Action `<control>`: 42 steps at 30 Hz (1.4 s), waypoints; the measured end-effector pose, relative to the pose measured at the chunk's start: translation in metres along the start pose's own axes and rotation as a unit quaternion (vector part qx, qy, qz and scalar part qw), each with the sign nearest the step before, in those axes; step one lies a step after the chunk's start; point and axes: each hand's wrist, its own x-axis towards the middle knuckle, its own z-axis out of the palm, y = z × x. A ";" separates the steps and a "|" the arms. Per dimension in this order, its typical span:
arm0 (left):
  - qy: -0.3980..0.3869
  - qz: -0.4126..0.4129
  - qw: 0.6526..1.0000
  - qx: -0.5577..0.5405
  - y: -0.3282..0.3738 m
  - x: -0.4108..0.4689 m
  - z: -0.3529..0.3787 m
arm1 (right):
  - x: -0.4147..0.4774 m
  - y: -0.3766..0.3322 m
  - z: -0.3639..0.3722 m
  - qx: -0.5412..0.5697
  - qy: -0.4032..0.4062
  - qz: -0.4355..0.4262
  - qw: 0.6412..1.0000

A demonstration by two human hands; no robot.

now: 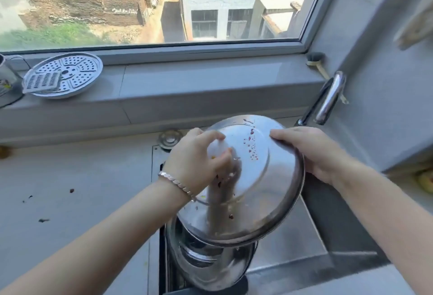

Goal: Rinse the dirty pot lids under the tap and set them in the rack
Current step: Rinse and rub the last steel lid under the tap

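Observation:
A steel pot lid [269,189] is held tilted above the sink [293,248], its surface dotted with red and brown food bits. My left hand [196,161] curls its fingers round a pale round part at the lid's centre, apparently the knob. My right hand [314,152] grips the lid's upper right rim. Under the lid, more round steel cookware [210,264] lies in the sink, partly hidden. The chrome tap [330,98] stands just behind and to the right of the lid. I cannot see water running from it.
A perforated steamer plate [63,78] with a small grater on it lies on the window sill at the left. A brush [315,60] leans in the sill's right corner. The grey counter [70,189] at the left carries a few dark crumbs. No rack is in view.

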 end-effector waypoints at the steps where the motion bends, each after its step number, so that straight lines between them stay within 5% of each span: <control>1: -0.010 0.005 1.000 -0.006 0.015 0.000 0.012 | -0.007 -0.003 -0.019 0.018 -0.004 0.013 1.000; 7: -0.121 -0.007 0.991 -0.049 0.093 -0.015 0.100 | -0.026 0.003 -0.117 0.004 0.001 0.002 1.000; 13: -0.052 0.007 0.997 -0.059 0.151 -0.048 0.174 | 0.004 0.053 -0.159 -0.034 0.020 -0.004 0.999; 17: -0.011 0.004 0.989 0.146 0.170 -0.047 0.219 | 0.029 0.083 -0.166 0.004 -0.021 0.013 1.000; 22: -0.024 -0.138 0.957 0.254 0.159 -0.030 0.240 | 0.053 0.091 -0.164 0.048 -0.084 0.011 0.995; 26: 0.053 -0.243 0.963 0.101 0.137 -0.019 0.233 | 0.079 0.090 -0.169 0.004 -0.149 0.019 0.989; 32: 0.137 -0.402 0.891 -0.161 0.113 -0.007 0.221 | 0.134 0.107 -0.175 -0.026 -0.046 0.107 0.993; 42: 0.153 -0.406 0.872 -0.227 0.109 0.008 0.203 | 0.204 0.117 -0.158 -0.172 0.018 0.115 0.978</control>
